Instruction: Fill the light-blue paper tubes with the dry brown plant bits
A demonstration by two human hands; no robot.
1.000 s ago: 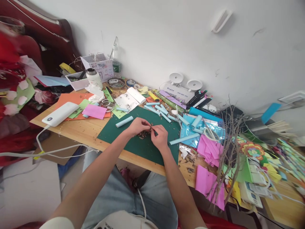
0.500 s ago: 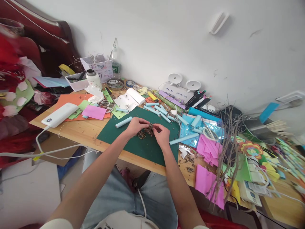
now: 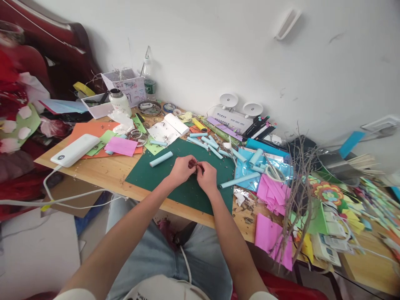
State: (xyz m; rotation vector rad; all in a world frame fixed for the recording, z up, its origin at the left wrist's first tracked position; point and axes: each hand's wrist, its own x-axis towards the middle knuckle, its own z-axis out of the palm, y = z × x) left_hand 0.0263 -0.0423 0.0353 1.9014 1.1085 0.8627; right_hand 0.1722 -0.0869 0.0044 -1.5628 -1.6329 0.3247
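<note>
My left hand (image 3: 183, 170) and my right hand (image 3: 206, 176) meet over the dark green cutting mat (image 3: 181, 198). The fingertips of both are pinched together on a small brown piece of dried plant (image 3: 196, 163), mostly covered by the fingers. The pile of brown dried bits on the mat is hidden behind my hands. Left of them lies a light blue paper tube (image 3: 161, 159). Several more blue tubes (image 3: 212, 143) are gathered at the mat's far right edge, and a longer one (image 3: 240, 181) crosses its right side.
Dry branches (image 3: 296, 187) rise at the right, beside pink paper (image 3: 272, 239) and scissors (image 3: 275, 172). To the left lie a white power bank (image 3: 75, 150) with its cable and a pink sheet (image 3: 121, 146). A white bottle (image 3: 120, 102) and a small lamp (image 3: 229, 100) stand at the back.
Both hands have drawn slightly nearer to me and turned inward, closer together. The brown pile that showed beneath them is now covered. The view has shifted slightly.
</note>
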